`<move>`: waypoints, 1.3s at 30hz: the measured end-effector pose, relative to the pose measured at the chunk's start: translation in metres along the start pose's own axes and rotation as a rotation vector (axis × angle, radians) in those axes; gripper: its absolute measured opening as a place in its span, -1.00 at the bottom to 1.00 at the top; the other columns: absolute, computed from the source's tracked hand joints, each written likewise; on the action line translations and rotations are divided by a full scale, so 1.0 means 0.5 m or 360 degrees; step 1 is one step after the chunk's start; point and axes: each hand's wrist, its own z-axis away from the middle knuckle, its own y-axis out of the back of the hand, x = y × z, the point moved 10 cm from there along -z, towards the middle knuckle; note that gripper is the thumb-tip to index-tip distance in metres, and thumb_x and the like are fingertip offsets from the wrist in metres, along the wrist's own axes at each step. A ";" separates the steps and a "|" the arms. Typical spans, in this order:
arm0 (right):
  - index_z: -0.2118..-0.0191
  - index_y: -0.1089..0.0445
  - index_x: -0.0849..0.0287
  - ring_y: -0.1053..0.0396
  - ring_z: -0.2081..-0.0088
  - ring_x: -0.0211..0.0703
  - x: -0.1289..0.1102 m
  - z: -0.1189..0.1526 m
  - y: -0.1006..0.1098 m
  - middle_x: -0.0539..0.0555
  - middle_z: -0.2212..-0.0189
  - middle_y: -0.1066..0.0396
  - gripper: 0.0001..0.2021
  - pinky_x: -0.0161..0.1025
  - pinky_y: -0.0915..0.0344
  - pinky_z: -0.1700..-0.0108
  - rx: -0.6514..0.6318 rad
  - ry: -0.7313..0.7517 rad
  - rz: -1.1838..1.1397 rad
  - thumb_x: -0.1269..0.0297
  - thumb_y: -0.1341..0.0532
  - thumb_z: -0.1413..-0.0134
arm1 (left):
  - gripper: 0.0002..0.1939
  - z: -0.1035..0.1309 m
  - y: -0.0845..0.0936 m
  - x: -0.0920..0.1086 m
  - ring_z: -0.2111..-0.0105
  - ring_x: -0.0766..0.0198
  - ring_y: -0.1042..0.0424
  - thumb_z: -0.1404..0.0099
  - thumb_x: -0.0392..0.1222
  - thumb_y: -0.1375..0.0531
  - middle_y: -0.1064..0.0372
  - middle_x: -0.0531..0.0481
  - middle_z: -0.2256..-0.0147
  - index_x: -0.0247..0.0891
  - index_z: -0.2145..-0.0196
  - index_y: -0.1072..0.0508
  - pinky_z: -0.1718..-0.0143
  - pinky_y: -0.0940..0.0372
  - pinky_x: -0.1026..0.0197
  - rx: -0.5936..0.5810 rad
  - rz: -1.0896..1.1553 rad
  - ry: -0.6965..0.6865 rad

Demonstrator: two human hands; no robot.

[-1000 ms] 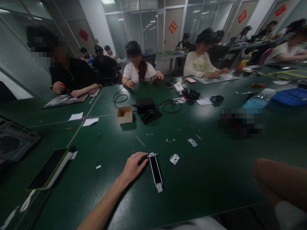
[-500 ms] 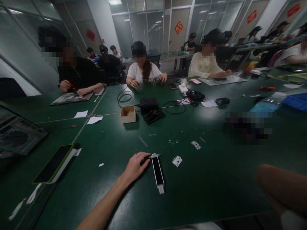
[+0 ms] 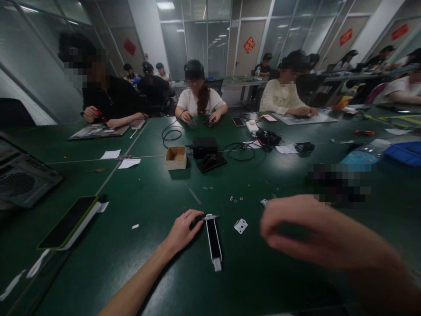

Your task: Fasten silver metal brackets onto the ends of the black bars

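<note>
Overlapping a small bracket, right fingers curl together; left fingers pinch rod.

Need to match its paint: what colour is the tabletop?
The tabletop is dark green; head view shows it.

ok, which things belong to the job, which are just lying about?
Likely the job:
black-and-white bar at left hand
two metal brackets, one by right hand
small metal fittings

Likely lying about:
green-edged phone
cardboard box
blue tray
</note>
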 end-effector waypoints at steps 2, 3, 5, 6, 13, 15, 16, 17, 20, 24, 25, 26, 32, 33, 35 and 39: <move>0.22 -0.45 0.02 -0.36 0.24 -0.12 -0.011 -0.042 -0.039 0.05 0.25 -0.40 -0.87 -0.17 -0.30 0.18 -0.0208 0.0049 0.0207 0.20 -0.20 -0.12 | -0.74 0.000 0.001 0.002 0.36 0.28 -0.36 -0.36 -0.16 -0.05 -0.35 -0.07 0.15 -0.21 0.02 -0.35 0.30 -0.32 0.23 0.0002 0.0008 -0.0003; 0.22 -0.44 0.04 -0.36 0.26 -0.09 -0.005 -0.061 -0.064 0.07 0.26 -0.39 -0.87 -0.16 -0.29 0.22 -0.0296 0.0044 0.0316 0.24 -0.20 -0.09 | -0.74 0.000 0.002 0.003 0.36 0.28 -0.36 -0.36 -0.16 -0.05 -0.35 -0.07 0.15 -0.21 0.02 -0.34 0.30 -0.32 0.23 0.0005 0.0008 -0.0006; 0.22 -0.44 0.11 -0.36 0.26 -0.08 0.027 -0.093 -0.106 0.09 0.25 -0.37 -0.85 -0.18 -0.27 0.27 -0.0376 -0.0025 0.0443 0.33 -0.19 -0.06 | -0.74 0.001 0.006 0.005 0.37 0.29 -0.36 -0.36 -0.17 -0.05 -0.35 -0.07 0.15 -0.22 0.02 -0.33 0.31 -0.32 0.23 0.0028 -0.0001 -0.0015; 0.21 -0.43 0.11 -0.36 0.26 -0.09 0.044 -0.102 -0.130 0.09 0.23 -0.36 -0.84 -0.20 -0.27 0.29 -0.0440 -0.0041 0.0437 0.35 -0.19 -0.05 | -0.74 0.001 0.008 0.006 0.38 0.30 -0.35 -0.36 -0.18 -0.05 -0.34 -0.07 0.16 -0.22 0.01 -0.33 0.31 -0.32 0.23 0.0039 -0.0008 -0.0019; 0.28 -0.42 0.15 -0.35 0.25 -0.11 0.060 -0.128 -0.165 0.07 0.28 -0.37 -0.90 -0.20 -0.25 0.25 -0.0533 0.0048 0.0389 0.35 -0.16 -0.11 | -0.73 0.000 0.024 0.017 0.34 0.26 -0.36 -0.32 -0.19 -0.09 -0.35 -0.08 0.17 -0.25 0.03 -0.33 0.26 -0.32 0.20 0.0139 -0.0024 -0.0043; 0.27 -0.41 0.16 -0.35 0.28 -0.15 0.031 -0.145 -0.151 0.06 0.30 -0.38 -0.90 -0.23 -0.26 0.27 -0.0439 0.0088 0.0294 0.32 -0.16 -0.12 | -0.76 0.002 0.037 0.023 0.31 0.24 -0.37 -0.32 -0.19 -0.09 -0.36 -0.09 0.19 -0.26 0.06 -0.35 0.24 -0.32 0.18 0.0224 -0.0010 -0.0072; 0.27 -0.41 0.17 -0.35 0.31 -0.18 0.015 -0.154 -0.147 0.05 0.31 -0.38 -0.89 -0.25 -0.26 0.30 -0.0399 0.0109 0.0229 0.31 -0.16 -0.13 | -0.77 0.004 0.044 0.026 0.30 0.23 -0.37 -0.32 -0.18 -0.09 -0.37 -0.09 0.21 -0.27 0.09 -0.36 0.24 -0.32 0.18 0.0267 0.0003 -0.0088; 0.27 -0.40 0.17 -0.35 0.35 -0.22 0.000 -0.163 -0.148 0.04 0.32 -0.39 -0.89 -0.28 -0.27 0.33 -0.0367 0.0125 0.0154 0.30 -0.16 -0.14 | -0.79 0.007 0.050 0.029 0.30 0.23 -0.37 -0.32 -0.17 -0.09 -0.38 -0.09 0.23 -0.27 0.12 -0.37 0.23 -0.32 0.17 0.0303 0.0019 -0.0099; 0.27 -0.38 0.19 -0.34 0.42 -0.28 -0.038 -0.190 -0.161 0.01 0.39 -0.41 -0.90 -0.34 -0.28 0.41 -0.0257 0.0116 -0.0110 0.30 -0.17 -0.13 | -0.79 0.010 0.055 0.031 0.35 0.23 -0.36 -0.28 -0.13 -0.13 -0.40 -0.06 0.29 -0.26 0.17 -0.39 0.25 -0.31 0.17 0.0321 0.0118 -0.0063; 0.32 -0.35 0.21 -0.36 0.45 -0.30 -0.069 -0.213 -0.185 -0.01 0.45 -0.40 -0.93 -0.37 -0.31 0.43 0.0002 0.0050 -0.0358 0.32 -0.21 -0.09 | -0.78 0.009 0.058 -0.001 0.44 0.30 -0.34 -0.26 -0.06 -0.15 -0.36 0.01 0.40 -0.27 0.26 -0.38 0.38 -0.29 0.26 0.0416 0.0580 0.0245; 0.33 -0.35 0.21 -0.36 0.45 -0.30 -0.073 -0.215 -0.194 -0.01 0.45 -0.40 -0.93 -0.37 -0.31 0.43 0.0038 0.0039 -0.0390 0.33 -0.21 -0.08 | -0.78 0.009 0.057 -0.015 0.45 0.31 -0.34 -0.25 -0.05 -0.15 -0.35 0.02 0.41 -0.28 0.28 -0.36 0.42 -0.28 0.29 0.0457 0.0730 0.0343; 0.34 -0.35 0.21 -0.36 0.45 -0.31 -0.077 -0.217 -0.203 -0.01 0.45 -0.40 -0.93 -0.37 -0.31 0.42 0.0052 0.0035 -0.0415 0.33 -0.21 -0.08 | -0.77 0.009 0.054 -0.028 0.46 0.32 -0.34 -0.23 -0.04 -0.16 -0.34 0.02 0.42 -0.28 0.30 -0.35 0.45 -0.27 0.31 0.0475 0.0862 0.0430; 0.31 -0.39 0.21 -0.37 0.39 -0.26 -0.061 -0.210 -0.206 0.02 0.40 -0.43 -0.91 -0.32 -0.31 0.37 0.0039 0.0077 -0.0293 0.31 -0.20 -0.10 | -0.79 0.001 0.028 -0.075 0.54 0.35 -0.32 -0.17 -0.09 -0.21 -0.33 0.08 0.53 -0.32 0.37 -0.40 0.50 -0.22 0.33 0.0300 0.1002 0.0587; 0.30 -0.40 0.21 -0.37 0.39 -0.25 -0.049 -0.207 -0.195 0.03 0.39 -0.43 -0.90 -0.31 -0.30 0.36 0.0052 0.0069 -0.0213 0.30 -0.19 -0.11 | -0.80 0.001 0.027 -0.080 0.53 0.34 -0.33 -0.17 -0.10 -0.21 -0.34 0.07 0.53 -0.32 0.37 -0.41 0.50 -0.22 0.33 0.0282 0.0972 0.0595; 0.29 -0.42 0.21 -0.35 0.36 -0.23 -0.024 -0.199 -0.175 0.04 0.37 -0.42 -0.88 -0.28 -0.29 0.34 0.0048 0.0058 -0.0043 0.30 -0.17 -0.13 | -0.81 0.003 0.024 -0.089 0.52 0.32 -0.35 -0.17 -0.12 -0.21 -0.37 0.05 0.52 -0.32 0.37 -0.44 0.50 -0.22 0.33 0.0247 0.0921 0.0626; 0.23 -0.44 0.16 -0.34 0.25 -0.16 0.019 -0.181 -0.172 0.06 0.29 -0.42 -0.85 -0.20 -0.28 0.20 -0.0098 0.0084 0.0200 0.30 -0.13 -0.17 | -0.81 0.004 0.021 -0.091 0.52 0.29 -0.39 -0.18 -0.13 -0.19 -0.43 0.01 0.49 -0.32 0.36 -0.48 0.51 -0.23 0.32 0.0151 0.0793 0.0667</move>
